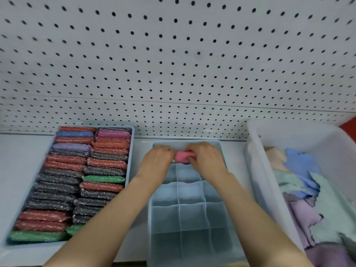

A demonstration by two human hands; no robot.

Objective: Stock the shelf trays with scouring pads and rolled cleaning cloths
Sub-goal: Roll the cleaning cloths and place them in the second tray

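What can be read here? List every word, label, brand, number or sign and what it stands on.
None: no readable text shows anywhere.
Scouring pads in the left tray: glittery wrappers, no legible print.
Divided tray, pink cloth, pegboard, clear bin of loose cloths: no labels visible.

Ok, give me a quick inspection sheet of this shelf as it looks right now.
Surface: pale shelf, carrying two trays and a bin.
Job's things: left tray packed with scouring pads; divided tray holds one pink rolled cloth in its far middle cell.
Clutter: clear bin of loose cloths.
Grippers: left hand and right hand both grip the pink cloth.
Cables: nothing seen.
Surroundings: pegboard behind.
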